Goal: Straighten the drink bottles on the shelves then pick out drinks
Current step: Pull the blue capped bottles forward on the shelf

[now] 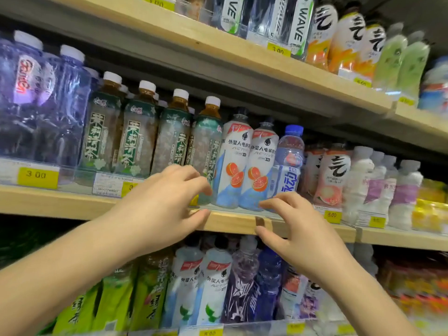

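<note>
On the middle shelf (232,221) stand two white bottles with grapefruit pictures (232,166), green-labelled tea bottles (135,141) to their left and a blue-capped bottle (289,161) to their right. My left hand (164,202) hovers in front of the rightmost tea bottle, fingers loosely spread and holding nothing. My right hand (295,229) is raised before the shelf edge below the blue-capped bottle, fingers loosely curved and empty. Neither hand grips a bottle.
Large purple water bottles (43,105) fill the shelf's left end, pink and white bottles (358,180) its right. The top shelf holds WAVE bottles (295,23) and orange drinks. Green tea and white bottles (194,287) line the lower shelf. Yellow price tags (37,177) front the edges.
</note>
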Demonstrator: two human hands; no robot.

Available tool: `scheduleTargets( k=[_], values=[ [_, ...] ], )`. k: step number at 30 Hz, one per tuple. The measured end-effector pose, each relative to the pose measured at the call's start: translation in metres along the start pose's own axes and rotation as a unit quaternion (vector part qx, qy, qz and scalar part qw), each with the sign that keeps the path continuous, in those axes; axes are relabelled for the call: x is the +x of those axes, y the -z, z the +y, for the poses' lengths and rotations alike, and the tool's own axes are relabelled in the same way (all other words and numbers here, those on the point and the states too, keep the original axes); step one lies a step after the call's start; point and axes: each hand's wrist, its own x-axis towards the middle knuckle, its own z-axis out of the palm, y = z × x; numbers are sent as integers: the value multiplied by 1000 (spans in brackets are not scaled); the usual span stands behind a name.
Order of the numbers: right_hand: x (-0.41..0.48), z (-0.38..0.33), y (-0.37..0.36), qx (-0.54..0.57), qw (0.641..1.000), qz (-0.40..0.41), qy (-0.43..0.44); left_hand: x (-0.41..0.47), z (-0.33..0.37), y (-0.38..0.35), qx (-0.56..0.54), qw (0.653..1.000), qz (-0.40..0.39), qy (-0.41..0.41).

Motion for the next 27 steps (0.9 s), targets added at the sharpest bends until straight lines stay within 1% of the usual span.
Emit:
scheduleTargets(
  k=[6, 11, 16, 18, 21, 24, 27],
  values=[
    [-3, 51, 2, 36, 999, 13, 20, 22, 43, -28, 23, 999, -19, 18],
    [-1, 103, 3, 69, 996, 15, 50, 41, 79, -55, 53, 997, -28, 56],
    [9, 141, 5, 112, 991, 19, 70, 52, 102, -75, 67, 994, -7, 82],
    [14, 145, 4, 128, 989, 22, 71, 51, 103, -79, 67, 995, -12, 75],
    [22, 148, 0, 160, 983, 49, 70, 52, 102, -82, 64, 996, -33, 44],
    [36, 148, -5, 173, 981, 71, 47, 49, 91, -82, 52, 997, -55, 23],
    [49, 146, -11, 203, 977, 63, 20, 44, 77, -83, -17, 998, -62, 15]
  ],
)
